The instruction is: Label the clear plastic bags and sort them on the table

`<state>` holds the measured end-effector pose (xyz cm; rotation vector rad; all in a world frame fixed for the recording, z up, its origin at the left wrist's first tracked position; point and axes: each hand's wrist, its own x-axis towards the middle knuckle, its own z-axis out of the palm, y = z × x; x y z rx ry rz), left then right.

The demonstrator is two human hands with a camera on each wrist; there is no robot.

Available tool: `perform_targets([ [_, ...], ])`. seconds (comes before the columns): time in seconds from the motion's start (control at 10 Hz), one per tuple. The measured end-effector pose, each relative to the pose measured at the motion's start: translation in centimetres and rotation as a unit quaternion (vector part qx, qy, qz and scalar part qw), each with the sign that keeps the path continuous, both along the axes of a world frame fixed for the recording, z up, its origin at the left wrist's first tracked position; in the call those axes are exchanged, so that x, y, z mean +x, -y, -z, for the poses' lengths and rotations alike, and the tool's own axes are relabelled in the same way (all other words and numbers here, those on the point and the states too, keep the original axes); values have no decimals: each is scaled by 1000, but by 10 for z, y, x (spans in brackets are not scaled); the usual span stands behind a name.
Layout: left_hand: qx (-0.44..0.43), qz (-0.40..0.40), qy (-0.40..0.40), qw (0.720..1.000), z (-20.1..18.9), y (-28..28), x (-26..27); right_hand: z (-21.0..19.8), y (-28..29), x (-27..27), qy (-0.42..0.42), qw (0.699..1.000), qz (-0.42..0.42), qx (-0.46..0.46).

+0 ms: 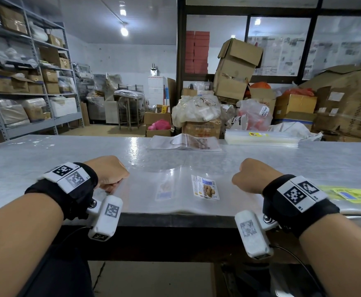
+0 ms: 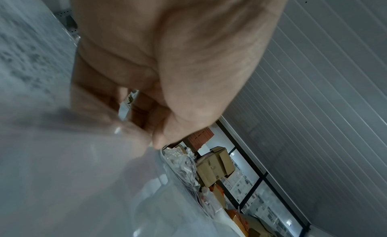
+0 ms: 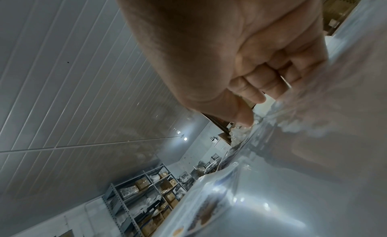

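The clear plastic bag point(image 1: 179, 189) lies flat at the near edge of the table point(image 1: 46, 155), between both hands. The left hand point(image 1: 109, 172) pinches the bag's left edge; the left wrist view shows the thumb pressed against curled fingers point(image 2: 134, 136) with film between them, a detail hidden in the head view. The right hand point(image 1: 252, 176) is fisted at the bag's right edge; the right wrist view shows curled fingers point(image 3: 255, 85) against film, though the grip itself cannot be told. The label point(image 1: 206, 187) on the bag pictures round biscuits; its writing is too small to read. Labelled yellow bags point(image 1: 351, 195) lie at the near right edge. A stack of bags point(image 1: 261, 138) sits at the far edge.
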<state>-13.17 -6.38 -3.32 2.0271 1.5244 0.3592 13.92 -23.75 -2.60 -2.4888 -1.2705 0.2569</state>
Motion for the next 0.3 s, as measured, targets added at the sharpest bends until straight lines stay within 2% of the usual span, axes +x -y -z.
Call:
perform_targets([
  [0.3, 10, 13, 16, 1000, 5, -12, -10, 1, 8, 10, 9, 1000, -1, 28],
])
